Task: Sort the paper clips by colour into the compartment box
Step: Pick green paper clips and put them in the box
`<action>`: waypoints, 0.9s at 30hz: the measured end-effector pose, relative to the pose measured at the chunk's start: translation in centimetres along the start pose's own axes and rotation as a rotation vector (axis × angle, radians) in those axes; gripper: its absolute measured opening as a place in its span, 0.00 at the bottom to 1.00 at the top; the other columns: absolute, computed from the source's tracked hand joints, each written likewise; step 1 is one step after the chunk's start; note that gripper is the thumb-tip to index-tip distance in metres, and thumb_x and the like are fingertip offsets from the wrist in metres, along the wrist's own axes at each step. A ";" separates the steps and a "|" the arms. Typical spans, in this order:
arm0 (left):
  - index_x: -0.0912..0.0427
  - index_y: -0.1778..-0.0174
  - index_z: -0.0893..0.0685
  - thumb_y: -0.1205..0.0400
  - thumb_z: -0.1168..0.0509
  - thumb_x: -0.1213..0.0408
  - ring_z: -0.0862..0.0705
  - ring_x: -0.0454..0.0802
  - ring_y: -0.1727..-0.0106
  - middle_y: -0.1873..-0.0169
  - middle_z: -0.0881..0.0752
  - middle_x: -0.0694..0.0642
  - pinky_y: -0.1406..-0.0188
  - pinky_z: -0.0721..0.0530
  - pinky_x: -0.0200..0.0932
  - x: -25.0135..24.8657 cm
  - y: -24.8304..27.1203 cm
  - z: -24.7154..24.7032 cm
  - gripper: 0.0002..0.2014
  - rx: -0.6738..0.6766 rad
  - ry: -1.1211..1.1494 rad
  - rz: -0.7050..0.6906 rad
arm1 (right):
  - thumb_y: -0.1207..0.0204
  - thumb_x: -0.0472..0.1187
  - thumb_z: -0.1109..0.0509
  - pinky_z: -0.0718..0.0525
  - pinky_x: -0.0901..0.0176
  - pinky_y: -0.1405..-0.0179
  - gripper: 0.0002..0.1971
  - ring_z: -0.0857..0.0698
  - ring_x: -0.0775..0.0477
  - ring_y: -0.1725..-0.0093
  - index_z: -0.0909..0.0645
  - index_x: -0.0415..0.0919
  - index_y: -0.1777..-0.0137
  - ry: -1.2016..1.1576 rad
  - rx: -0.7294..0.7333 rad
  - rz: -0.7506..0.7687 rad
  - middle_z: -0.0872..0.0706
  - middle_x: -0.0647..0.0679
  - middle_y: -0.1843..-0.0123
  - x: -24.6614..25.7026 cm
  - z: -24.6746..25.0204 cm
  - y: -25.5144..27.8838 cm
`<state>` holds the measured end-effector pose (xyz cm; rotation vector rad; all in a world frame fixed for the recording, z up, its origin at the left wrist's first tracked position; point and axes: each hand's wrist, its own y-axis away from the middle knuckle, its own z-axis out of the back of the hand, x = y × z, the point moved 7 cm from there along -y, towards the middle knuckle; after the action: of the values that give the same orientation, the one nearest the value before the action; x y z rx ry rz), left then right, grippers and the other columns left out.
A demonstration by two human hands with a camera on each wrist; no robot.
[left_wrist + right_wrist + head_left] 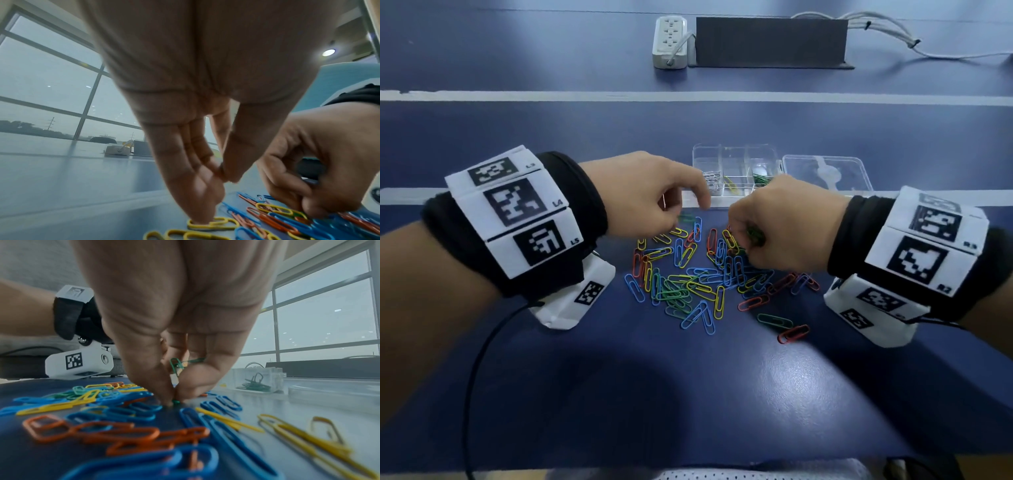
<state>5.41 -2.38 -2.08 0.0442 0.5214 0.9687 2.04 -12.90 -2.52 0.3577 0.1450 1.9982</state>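
The right hand [174,353] pinched green clips [176,363] while the left hand [197,162], fingers straight, pressed a yellow clip [213,224]; pinching one colour at a time seemed wisest.

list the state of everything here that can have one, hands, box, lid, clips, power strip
left hand: fingertips down on a yellow clip at the pile's edge
right hand: pinching green clips
compartment box: open, partly filled with white, yellow and green clips in separate compartments
lid: off, lying flat right of the box
clip pile: loose, colours mixed, unsorted
power strip: sockets empty
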 end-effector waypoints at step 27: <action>0.44 0.62 0.13 0.30 0.29 0.50 0.21 0.45 0.69 0.67 0.15 0.53 0.65 0.23 0.39 -0.4 2.2 -3.1 0.05 0.243 -0.198 -0.042 | 0.33 0.46 0.26 0.27 0.66 0.69 0.09 0.24 0.54 0.68 0.12 0.54 0.52 -0.133 0.090 0.027 0.20 0.58 0.70 3.4 -1.3 -1.6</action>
<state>2.19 -2.03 -4.13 0.3430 0.4524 0.8451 1.62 -9.10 -3.57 0.5521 0.1468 1.9919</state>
